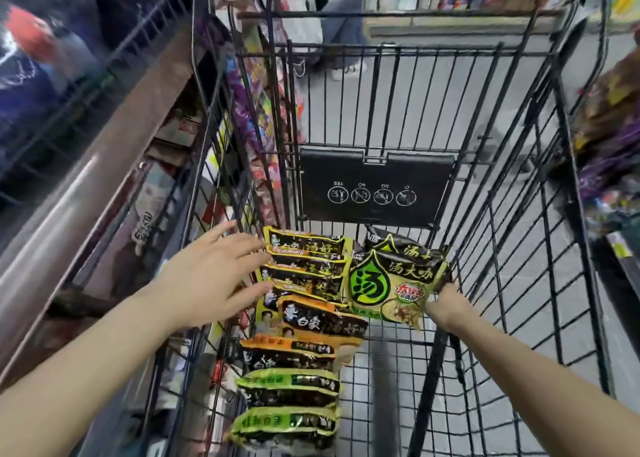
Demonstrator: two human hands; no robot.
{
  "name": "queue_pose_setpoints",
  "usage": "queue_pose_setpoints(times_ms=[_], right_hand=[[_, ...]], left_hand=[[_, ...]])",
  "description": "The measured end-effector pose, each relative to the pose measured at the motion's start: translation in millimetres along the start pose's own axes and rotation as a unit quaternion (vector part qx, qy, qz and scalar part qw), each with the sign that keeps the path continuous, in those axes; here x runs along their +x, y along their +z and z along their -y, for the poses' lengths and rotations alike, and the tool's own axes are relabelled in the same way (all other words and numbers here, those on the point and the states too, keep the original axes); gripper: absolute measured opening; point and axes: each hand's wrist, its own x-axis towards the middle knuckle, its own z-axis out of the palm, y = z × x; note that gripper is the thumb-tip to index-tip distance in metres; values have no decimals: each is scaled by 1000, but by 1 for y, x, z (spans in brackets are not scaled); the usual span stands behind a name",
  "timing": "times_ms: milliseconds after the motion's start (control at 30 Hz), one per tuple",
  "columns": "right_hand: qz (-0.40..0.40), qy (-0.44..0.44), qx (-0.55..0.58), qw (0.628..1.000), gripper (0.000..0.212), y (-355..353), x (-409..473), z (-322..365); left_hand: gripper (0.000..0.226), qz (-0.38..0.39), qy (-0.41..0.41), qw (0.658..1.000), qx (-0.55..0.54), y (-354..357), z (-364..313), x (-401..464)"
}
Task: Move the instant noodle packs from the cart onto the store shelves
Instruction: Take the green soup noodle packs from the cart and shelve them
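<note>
A black wire shopping cart [540, 235] fills the view. Along its left side lies a row of several instant noodle packs: orange-and-black ones [308, 269] at the far end, green-edged ones [287, 401] nearer me. My left hand [211, 273] hovers open, fingers spread, just left of the orange packs and holds nothing. At the cart's far end my right hand [446, 304] grips the right edge of a green noodle pack [391, 283], tilted up off the cart floor. A second similar pack [384, 245] lies behind it.
Store shelves [86, 166] with packaged goods run along the left of the cart, and more goods line the right edge [609, 166]. A black child-seat flap [374, 186] hangs on the cart's far wall. A person's legs [343, 41] stand beyond the cart on the grey floor.
</note>
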Motion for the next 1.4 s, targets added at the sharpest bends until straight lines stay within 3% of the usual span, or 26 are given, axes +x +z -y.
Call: queue_pose_setpoints(times_ms=[200, 500, 600, 767, 933, 1100, 1233, 1400], right_hand=[[-7, 11, 160, 987, 74, 23, 18, 4], [-39, 39, 281, 958, 56, 49, 22, 6], [-23, 48, 267, 962, 65, 49, 17, 4], [-49, 48, 292, 954, 37, 46, 12, 0], [-32, -28, 310, 950, 39, 41, -11, 4], [-96, -115, 215, 965, 58, 27, -43, 28], [-120, -144, 111, 976, 51, 4, -63, 43], [-128, -153, 123, 972, 47, -44, -93, 60]], left_hand=[[60, -21, -16, 1000, -11, 7, -2, -3], [56, -30, -22, 999, -3, 6, -5, -5], [56, -27, -25, 999, -3, 4, -6, -5], [59, -17, -32, 999, -17, 4, -5, -7], [65, -19, -31, 999, -18, 1, -9, -5], [69, -4, -26, 1000, -15, -1, -10, -4], [70, 2, -19, 1000, -14, -1, -10, -4], [55, 33, -20, 999, -8, -4, -9, -2]])
